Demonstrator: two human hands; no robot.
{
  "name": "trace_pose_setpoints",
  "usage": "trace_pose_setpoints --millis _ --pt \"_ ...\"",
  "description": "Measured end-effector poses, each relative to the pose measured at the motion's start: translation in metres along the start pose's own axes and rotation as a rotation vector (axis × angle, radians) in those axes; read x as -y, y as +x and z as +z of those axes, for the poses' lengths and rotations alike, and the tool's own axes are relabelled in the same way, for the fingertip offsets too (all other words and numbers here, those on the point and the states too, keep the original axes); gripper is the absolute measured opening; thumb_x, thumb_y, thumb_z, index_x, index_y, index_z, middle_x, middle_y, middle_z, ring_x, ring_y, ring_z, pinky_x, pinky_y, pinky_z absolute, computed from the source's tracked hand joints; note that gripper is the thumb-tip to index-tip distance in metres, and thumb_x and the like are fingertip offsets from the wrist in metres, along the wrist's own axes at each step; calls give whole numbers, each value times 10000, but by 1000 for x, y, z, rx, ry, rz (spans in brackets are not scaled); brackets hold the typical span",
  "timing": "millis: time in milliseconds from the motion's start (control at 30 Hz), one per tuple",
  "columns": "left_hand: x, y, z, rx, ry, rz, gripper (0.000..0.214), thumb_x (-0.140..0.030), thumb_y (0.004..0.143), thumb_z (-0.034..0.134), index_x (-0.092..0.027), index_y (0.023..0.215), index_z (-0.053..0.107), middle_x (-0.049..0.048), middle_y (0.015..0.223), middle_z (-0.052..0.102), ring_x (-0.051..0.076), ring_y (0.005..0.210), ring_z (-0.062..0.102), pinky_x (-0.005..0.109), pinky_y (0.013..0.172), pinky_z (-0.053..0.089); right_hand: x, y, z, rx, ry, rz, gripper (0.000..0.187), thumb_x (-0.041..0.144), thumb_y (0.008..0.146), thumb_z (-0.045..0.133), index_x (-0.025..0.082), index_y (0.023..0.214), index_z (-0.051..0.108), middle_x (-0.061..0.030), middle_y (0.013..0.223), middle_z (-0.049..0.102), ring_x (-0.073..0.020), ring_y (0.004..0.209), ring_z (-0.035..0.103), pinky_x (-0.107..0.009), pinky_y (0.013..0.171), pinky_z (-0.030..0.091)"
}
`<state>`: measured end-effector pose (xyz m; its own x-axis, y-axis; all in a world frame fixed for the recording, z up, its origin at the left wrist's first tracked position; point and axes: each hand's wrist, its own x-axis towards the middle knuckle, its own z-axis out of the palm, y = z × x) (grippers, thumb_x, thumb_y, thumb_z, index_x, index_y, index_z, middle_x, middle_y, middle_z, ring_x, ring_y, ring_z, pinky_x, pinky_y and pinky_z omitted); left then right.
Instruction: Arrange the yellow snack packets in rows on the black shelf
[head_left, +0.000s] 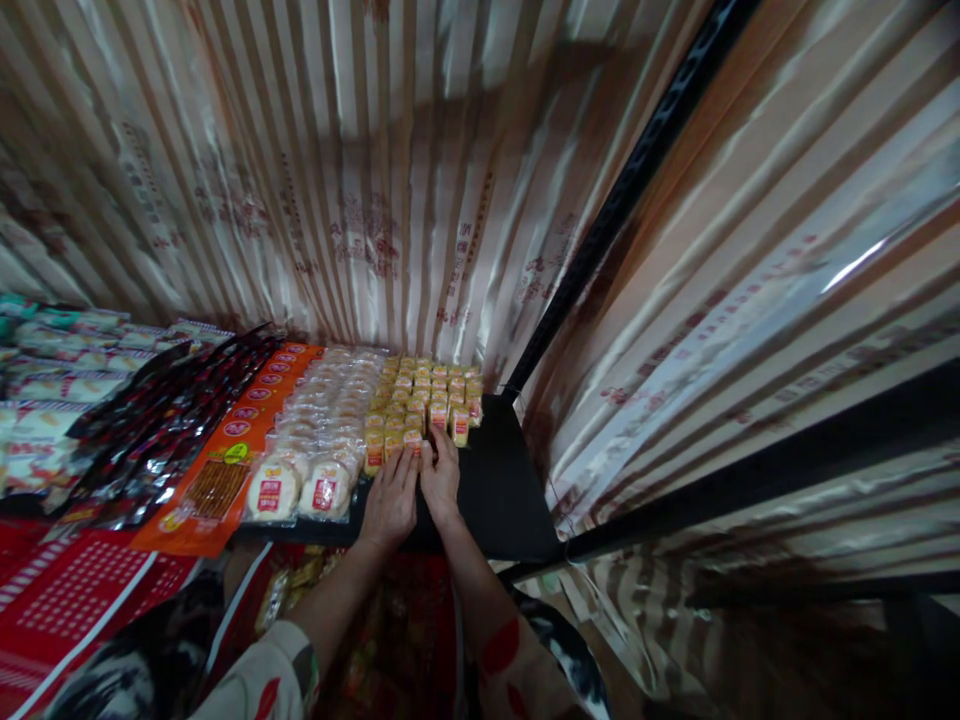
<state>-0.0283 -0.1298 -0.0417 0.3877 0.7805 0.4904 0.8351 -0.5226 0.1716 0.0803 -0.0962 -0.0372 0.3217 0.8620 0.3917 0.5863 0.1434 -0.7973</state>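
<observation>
Striped, glossy sheeting [360, 200] printed with faint red characters is hung behind and to the right of a black shelf [495, 490], on which wrapped snacks are laid in lanes running from front to back.

At the far left, green-and-white packets [52, 380] are stacked, and dark foil packets [165, 420] are fanned beside them. Next, orange packets [225, 470] are overlapped like tiles, so that a label is shown on each. Round white cakes in clear wrappers [322, 440] are lined up just beside these in two files with red labels upward. Each kind is kept to its own lane, which appears meant to keep the sorts apart and readable from the front.

The small yellow packets [431, 390] are set in tight upright rows right of the cakes, at the middle of the shelf. The left hand [390, 502] is laid flat, its fingers straight and together, with the fingertips against the front row. The right hand [441, 478] is pressed against it side by side, its fingertips on a front packet; whether that packet is pinched cannot be told. Such a flat hold seems suited to squaring a row, not to lifting.

Bare shelf is left to the right of the rows, up to a black upright [622, 190].
</observation>
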Motion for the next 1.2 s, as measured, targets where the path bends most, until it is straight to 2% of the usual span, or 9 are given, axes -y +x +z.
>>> trace_pose_setpoints --millis 67,133,367,700,967,1133,1200 --pt "0 0 0 9 11 0 521 -97 758 396 -67 1275 448 136 1364 426 281 1281 338 427 1021 339 -2 -1 -2 -74 -68 -25 401 257 868 345 155 1218 511 -104 1266 518 -191 1194 422 -391 1002 339" --pt "0 0 1 2 22 3 527 -92 753 394 -70 1277 446 133 1364 426 277 1277 347 424 1017 344 -4 -2 -3 -96 -132 -41 403 231 865 340 151 1220 513 -110 1283 500 -201 1201 410 -409 1001 332" --pt "-1 -1 2 -46 65 25 518 -84 767 376 -81 1280 452 124 1351 446 265 1272 360 407 1006 360 -12 2 5 -94 -223 -41 402 159 834 361 127 1183 558 -114 1254 512 -210 1161 414 -378 980 362" --pt "-3 0 1 -26 100 25 484 -93 775 376 -54 1241 498 134 1341 455 276 1257 378 404 1013 353 -7 5 6 -51 -342 -70 430 108 800 384 178 1184 564 -115 1301 433 -232 1190 374 -389 968 378" --pt "-3 0 -2 -24 107 36 499 -84 765 371 -72 1249 493 130 1346 449 270 1270 364 407 1012 354 -9 12 4 -7 -367 -111 449 90 787 371 164 1189 559 -110 1279 463 -227 1180 393 -368 964 376" --pt "-4 0 -2 -24 120 38 506 -74 765 356 -64 1254 484 133 1348 445 267 1274 359 402 1005 365 -13 10 -6 -63 -354 -160 469 96 802 346 203 1225 519 -94 1342 397 -221 1211 348 -395 956 367" --pt "-4 0 -2 -20 131 36 505 -74 769 351 -62 1258 478 132 1357 434 270 1276 356 403 1001 369 -17 10 -13 -138 -368 -99 449 138 823 350 186 1245 494 -121 1346 378 -239 1209 342 -407 948 360"
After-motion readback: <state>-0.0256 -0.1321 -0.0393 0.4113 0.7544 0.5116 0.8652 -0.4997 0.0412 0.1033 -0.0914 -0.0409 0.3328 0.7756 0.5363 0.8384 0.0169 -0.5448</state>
